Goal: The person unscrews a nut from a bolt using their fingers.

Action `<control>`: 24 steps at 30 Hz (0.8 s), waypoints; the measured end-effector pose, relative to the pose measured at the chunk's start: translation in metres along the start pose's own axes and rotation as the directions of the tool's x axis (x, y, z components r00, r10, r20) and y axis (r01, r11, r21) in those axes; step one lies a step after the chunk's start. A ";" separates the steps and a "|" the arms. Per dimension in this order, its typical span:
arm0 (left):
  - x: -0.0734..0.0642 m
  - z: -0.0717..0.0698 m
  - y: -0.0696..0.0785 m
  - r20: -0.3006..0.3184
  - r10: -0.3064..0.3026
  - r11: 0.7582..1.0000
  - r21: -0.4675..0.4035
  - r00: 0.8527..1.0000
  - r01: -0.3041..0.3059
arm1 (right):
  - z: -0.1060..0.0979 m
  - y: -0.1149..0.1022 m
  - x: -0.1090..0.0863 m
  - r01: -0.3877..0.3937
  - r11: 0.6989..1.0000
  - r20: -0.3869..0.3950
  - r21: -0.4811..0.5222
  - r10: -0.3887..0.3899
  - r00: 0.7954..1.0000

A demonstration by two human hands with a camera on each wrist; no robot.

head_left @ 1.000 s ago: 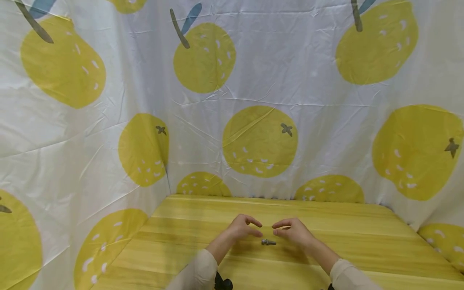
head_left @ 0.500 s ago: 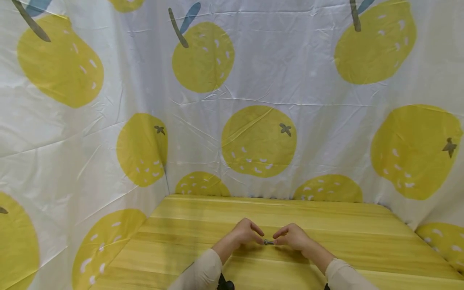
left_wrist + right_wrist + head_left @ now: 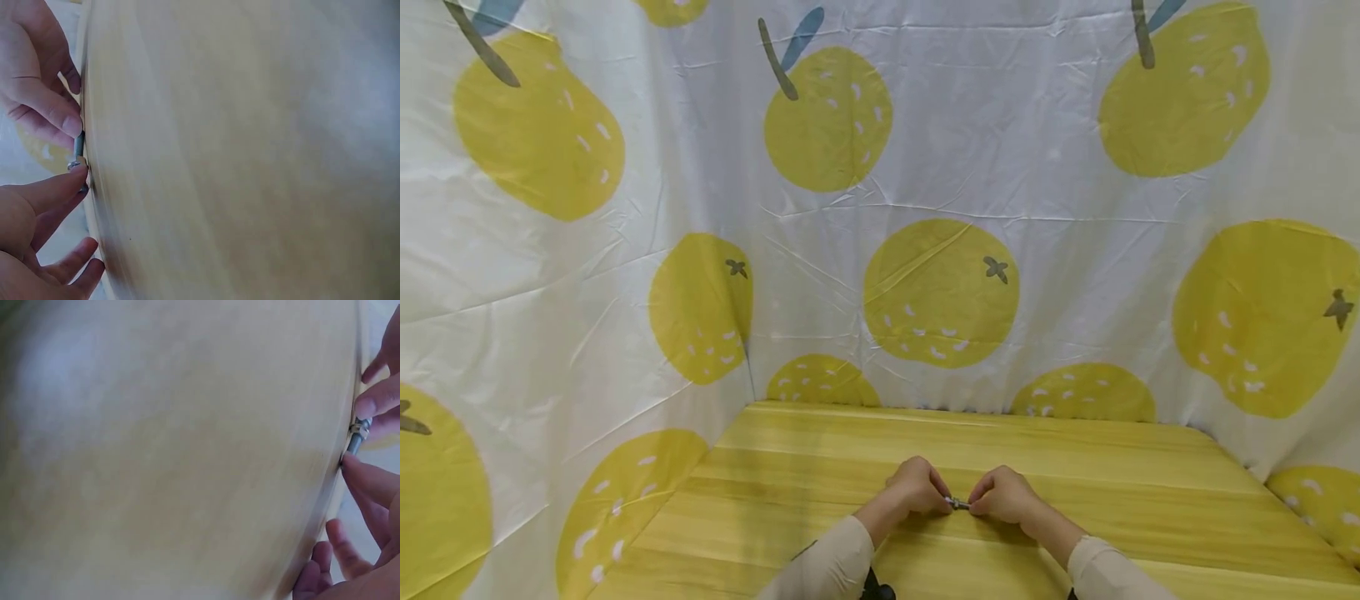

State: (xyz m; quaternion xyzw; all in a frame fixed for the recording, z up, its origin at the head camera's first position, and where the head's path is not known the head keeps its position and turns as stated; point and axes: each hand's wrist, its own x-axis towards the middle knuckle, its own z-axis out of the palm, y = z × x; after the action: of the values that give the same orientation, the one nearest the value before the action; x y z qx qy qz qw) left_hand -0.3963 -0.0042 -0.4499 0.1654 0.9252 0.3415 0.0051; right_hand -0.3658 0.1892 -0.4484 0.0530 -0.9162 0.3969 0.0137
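A small grey metal bolt [image 3: 957, 503] with a nut [image 3: 360, 429] on its shank lies crosswise between both hands, low over the table. My left hand [image 3: 917, 486] pinches the head end between thumb and fingertips, which hide most of the head. At the opposite end, my right hand [image 3: 1006, 496] pinches the shank tip between thumb and index finger. In the left wrist view a short stretch of the shank [image 3: 79, 145] shows between the two hands. The other fingers of my right hand are loosely bent in the right wrist view.
The yellow wood-grain tabletop [image 3: 820, 450] spreads around the hands. A white curtain [image 3: 1060, 275] printed with large yellow fruit hangs behind the table and along its sides. Part of a black object [image 3: 877, 590] shows beside the left sleeve.
Both hands have lowered and drawn in toward the bolt, which earlier lay on the table between spread fingers. Thumbs and fingers have closed on its two ends.
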 end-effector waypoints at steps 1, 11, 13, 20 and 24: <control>-0.001 0.000 0.001 -0.001 -0.005 1.000 -0.002 1.000 0.005 | 0.000 0.000 0.000 0.001 1.000 -0.003 0.000 -0.001 1.000; 0.001 0.001 0.004 0.029 -0.044 0.993 -0.107 0.999 0.047 | -0.005 0.001 -0.005 0.052 0.999 -0.032 0.012 -0.052 0.998; 0.002 0.001 0.004 0.029 -0.035 0.988 -0.151 0.999 0.038 | -0.008 0.001 -0.006 0.050 0.998 -0.036 0.025 -0.049 0.998; 0.003 -0.001 0.001 0.000 -0.012 0.971 -0.240 1.000 0.011 | -0.016 0.000 -0.007 0.073 0.992 -0.006 0.103 -0.072 0.997; 0.006 -0.008 0.000 0.001 0.019 0.938 -0.345 1.000 -0.017 | -0.021 0.000 -0.006 0.088 0.985 0.007 0.149 -0.090 0.996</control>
State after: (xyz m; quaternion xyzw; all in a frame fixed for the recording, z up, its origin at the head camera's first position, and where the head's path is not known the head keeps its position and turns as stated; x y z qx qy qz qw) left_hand -0.4025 -0.0072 -0.4430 0.1712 0.8494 0.4982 0.0326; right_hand -0.3602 0.2052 -0.4346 0.0975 -0.8810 0.4625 0.0213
